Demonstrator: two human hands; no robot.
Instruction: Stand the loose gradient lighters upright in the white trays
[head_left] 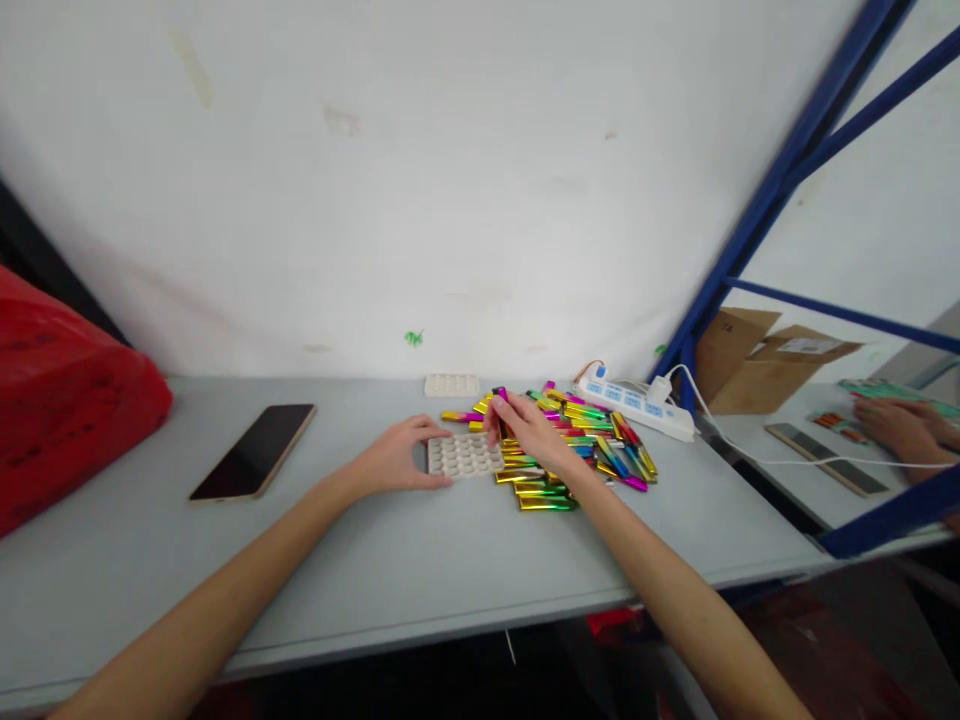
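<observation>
My left hand (401, 457) grips the left edge of a small white tray (463, 456) with rows of round cups, thumb at the near corner and fingers at the far one. The tray lies on the grey table. Over its right end, my right hand (523, 428) is closed in a pinch on a slim shiny stick (500, 394) with a purple end; the rest of the stick is mostly hidden by the fingers. Under and beside that hand spreads a pile of shiny sticks (544, 490) in gold, green, red, blue and purple.
Against the wall lies a second white tray (451, 385). A white power strip (637, 405) with cables sits behind the pile. To the left are a phone (255, 452) and a red bag (67, 400). Beyond the blue frame (750, 240) are a cardboard box (750, 365) and another person's hands (900, 425).
</observation>
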